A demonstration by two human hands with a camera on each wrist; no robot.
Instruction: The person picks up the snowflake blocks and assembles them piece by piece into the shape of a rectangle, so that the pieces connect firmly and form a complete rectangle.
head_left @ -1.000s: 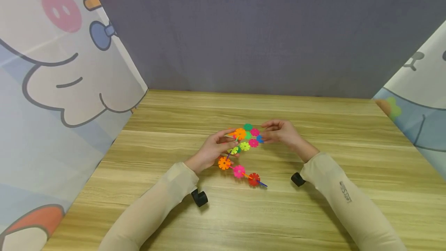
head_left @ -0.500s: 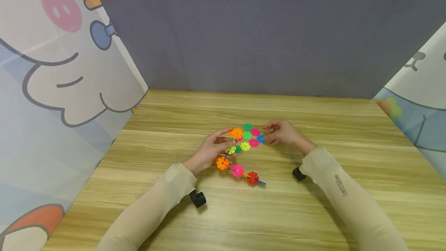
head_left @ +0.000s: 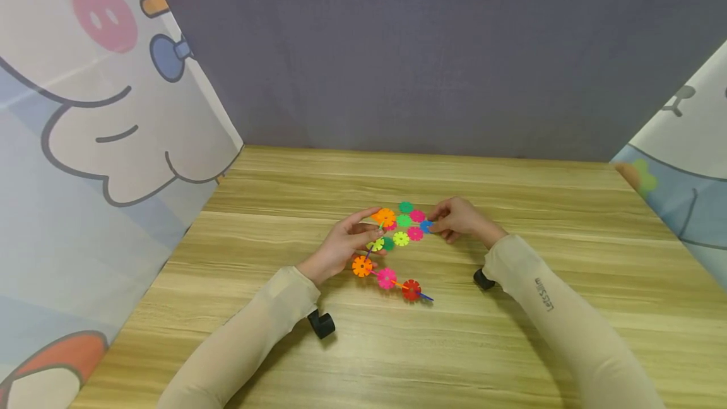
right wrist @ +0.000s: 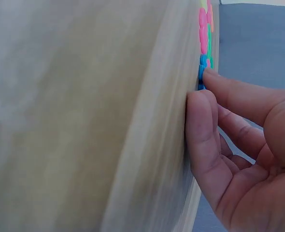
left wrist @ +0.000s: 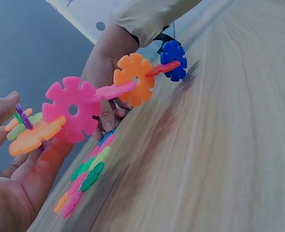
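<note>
While holding up a flower chain (head_left: pixel 358 267) in the left hand (head_left: pixel 344 247), pinches a blue piece (head_left: pixel 425 226) with the right hand (head_left: pixel 461 218)

Look close first: at a red piece (head_left: pixel 414 296) by the near end of the flower chain, held up over the wood table (head_left: pixel 409 358). Go along it to the left hand, gripping the far end with bent fingers. See next a yellow piece (head_left: pixel 398 242), lying flat, with a pink piece (head_left: pixel 411 236) beside it. Then reach the right hand and the blue piece, flat on the table. Just now, changes from loose fingers there to a pinch on the blue edge. Seems to mean being done with reaching, with both hands on pieces, but without any joining of the blue one to the chain. Farther still, find a green piece (head_left: pixel 402 207), also flat, then the grey wall (head_left: pixel 426 55) at the back.
</note>
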